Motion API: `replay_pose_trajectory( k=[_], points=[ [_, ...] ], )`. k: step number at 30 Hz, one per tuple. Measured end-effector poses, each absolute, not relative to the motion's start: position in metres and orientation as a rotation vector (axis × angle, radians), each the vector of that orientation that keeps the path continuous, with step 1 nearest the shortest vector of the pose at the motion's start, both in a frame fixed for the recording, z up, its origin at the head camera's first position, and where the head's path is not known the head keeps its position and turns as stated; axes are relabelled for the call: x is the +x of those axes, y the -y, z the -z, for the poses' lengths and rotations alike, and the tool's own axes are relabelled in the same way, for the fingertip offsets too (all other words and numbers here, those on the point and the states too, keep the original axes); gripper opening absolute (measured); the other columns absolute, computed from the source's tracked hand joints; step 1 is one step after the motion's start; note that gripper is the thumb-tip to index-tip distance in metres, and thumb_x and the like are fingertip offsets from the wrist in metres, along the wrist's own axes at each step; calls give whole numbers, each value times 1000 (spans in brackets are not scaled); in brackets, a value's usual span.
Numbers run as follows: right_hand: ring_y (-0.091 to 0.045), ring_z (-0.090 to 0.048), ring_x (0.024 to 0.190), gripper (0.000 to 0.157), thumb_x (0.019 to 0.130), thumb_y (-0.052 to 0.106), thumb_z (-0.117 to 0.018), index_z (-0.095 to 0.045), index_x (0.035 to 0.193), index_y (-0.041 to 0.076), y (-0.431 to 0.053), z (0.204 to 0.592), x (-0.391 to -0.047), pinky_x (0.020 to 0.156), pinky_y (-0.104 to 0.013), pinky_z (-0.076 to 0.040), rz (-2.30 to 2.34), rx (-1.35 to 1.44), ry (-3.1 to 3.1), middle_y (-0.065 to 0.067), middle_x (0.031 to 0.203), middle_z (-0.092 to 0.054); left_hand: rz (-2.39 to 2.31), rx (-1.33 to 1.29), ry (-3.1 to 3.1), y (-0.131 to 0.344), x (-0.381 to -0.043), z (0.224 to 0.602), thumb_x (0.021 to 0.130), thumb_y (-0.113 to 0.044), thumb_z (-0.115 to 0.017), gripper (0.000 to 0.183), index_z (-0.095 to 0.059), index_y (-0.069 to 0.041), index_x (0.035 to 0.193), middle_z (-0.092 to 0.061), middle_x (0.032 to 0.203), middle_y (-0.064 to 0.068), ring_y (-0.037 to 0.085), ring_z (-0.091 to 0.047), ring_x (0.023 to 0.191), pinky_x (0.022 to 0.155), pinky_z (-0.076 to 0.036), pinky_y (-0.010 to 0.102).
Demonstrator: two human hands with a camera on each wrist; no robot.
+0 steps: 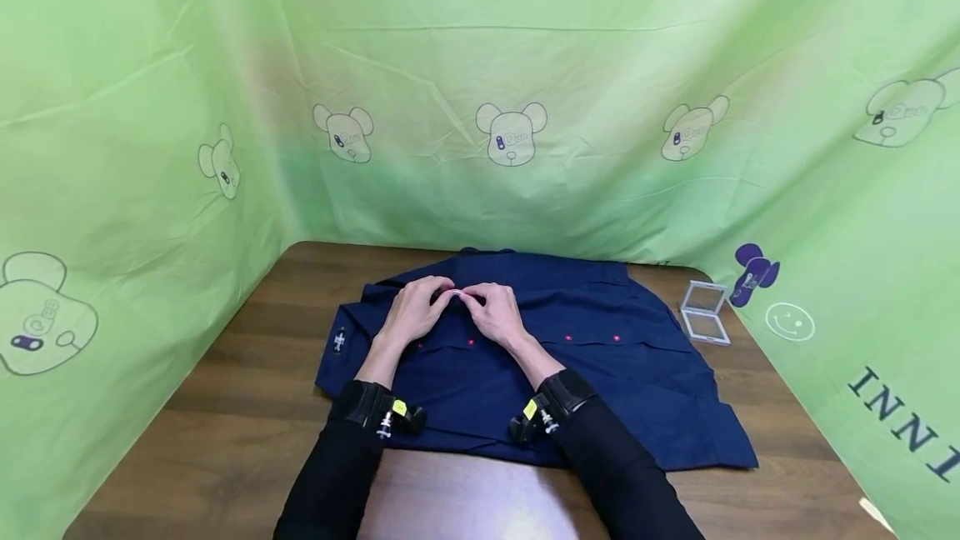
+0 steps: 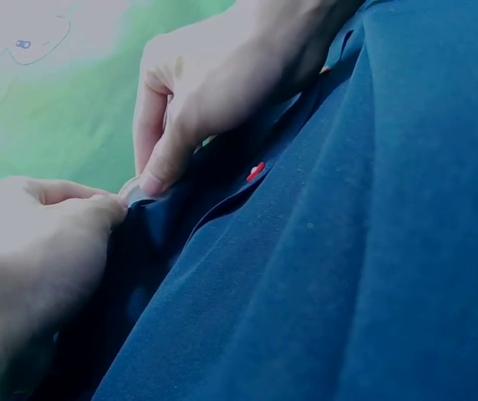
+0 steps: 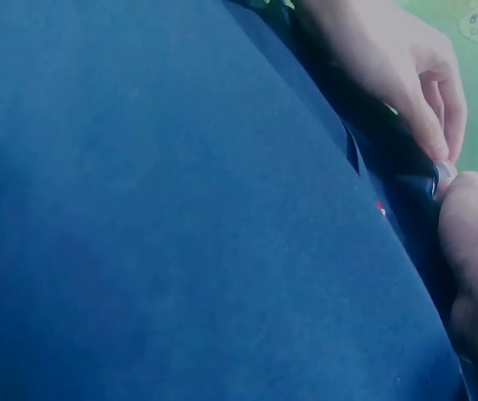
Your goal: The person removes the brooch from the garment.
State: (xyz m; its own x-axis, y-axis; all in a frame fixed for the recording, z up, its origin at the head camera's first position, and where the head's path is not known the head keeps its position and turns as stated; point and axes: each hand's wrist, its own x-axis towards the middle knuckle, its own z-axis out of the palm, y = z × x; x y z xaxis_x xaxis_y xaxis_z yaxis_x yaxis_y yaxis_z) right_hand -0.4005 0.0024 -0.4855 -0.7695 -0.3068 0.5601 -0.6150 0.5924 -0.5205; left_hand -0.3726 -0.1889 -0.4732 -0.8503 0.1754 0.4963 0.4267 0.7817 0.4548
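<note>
A navy shirt [image 1: 637,390] lies spread on the table, with several small red-centred buttons [image 1: 567,338] along a fold. My left hand [image 1: 411,312] and right hand [image 1: 495,315] meet above its upper left part. Fingertips of both pinch a small pale, shiny strip [image 1: 457,292], one hand at each end. In the left wrist view this strip [image 2: 134,191] sits right at the shirt's dark edge, with the right hand [image 2: 214,79] above and the left hand [image 2: 43,251] below. The right wrist view shows the strip [image 3: 445,177] between the fingertips too, partly hidden by them.
At the right side of the wooden table [image 1: 225,440] stands an open hinged clear frame [image 1: 705,312]. A small patch with white print [image 1: 339,340] shows on the shirt's left end. Green curtains [image 1: 420,65] with bear drawings enclose the table's back and sides.
</note>
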Motion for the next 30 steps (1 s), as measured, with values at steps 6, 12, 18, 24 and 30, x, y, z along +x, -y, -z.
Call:
replay_pose_trajectory(
  k=[6, 12, 18, 24, 30],
  points=[
    [-19, -77, 102, 12, 94, 24, -77, -85, 100, 17, -1, 481, -402, 90, -37, -60, -1115, 650, 2391, 0, 100, -83, 838, -452, 2527, 190, -375, 470, 105, -32, -62, 24, -75, -18, 120, -76, 117, 2, 23, -73, 108, 90, -58, 43],
    [-14, -78, 100, 10, 92, 25, -78, -85, 98, 21, 0, 481, -402, 87, -35, -60, -1167, 583, 2372, 3, 97, -83, 856, -429, 2533, 192, -376, 471, 107, -27, -59, 23, -75, -18, 121, -76, 121, 4, 26, -72, 115, 97, -57, 44],
    [-12, -77, 100, 10, 92, 28, -79, -85, 98, 23, 3, 478, -400, 86, -33, -59, -1251, 535, 2358, 5, 97, -83, 892, -417, 2494, 191, -377, 473, 106, -24, -61, 20, -75, -20, 120, -78, 118, 2, 23, -74, 108, 93, -58, 44],
    [-12, -76, 102, 12, 92, 30, -79, -85, 98, 23, 6, 473, -398, 88, -33, -58, -1352, 494, 2348, 4, 99, -83, 927, -401, 2491, 191, -376, 472, 105, -23, -62, 21, -73, -22, 123, -78, 115, 1, 22, -74, 99, 86, -57, 43],
    [-11, -75, 98, 11, 91, 31, -80, -85, 97, 23, 6, 473, -398, 85, -30, -57, -1417, 456, 2340, 5, 97, -82, 979, -386, 2487, 192, -375, 471, 105, -22, -61, 22, -71, -19, 125, -78, 117, 4, 23, -74, 106, 91, -57, 43]
  ],
)
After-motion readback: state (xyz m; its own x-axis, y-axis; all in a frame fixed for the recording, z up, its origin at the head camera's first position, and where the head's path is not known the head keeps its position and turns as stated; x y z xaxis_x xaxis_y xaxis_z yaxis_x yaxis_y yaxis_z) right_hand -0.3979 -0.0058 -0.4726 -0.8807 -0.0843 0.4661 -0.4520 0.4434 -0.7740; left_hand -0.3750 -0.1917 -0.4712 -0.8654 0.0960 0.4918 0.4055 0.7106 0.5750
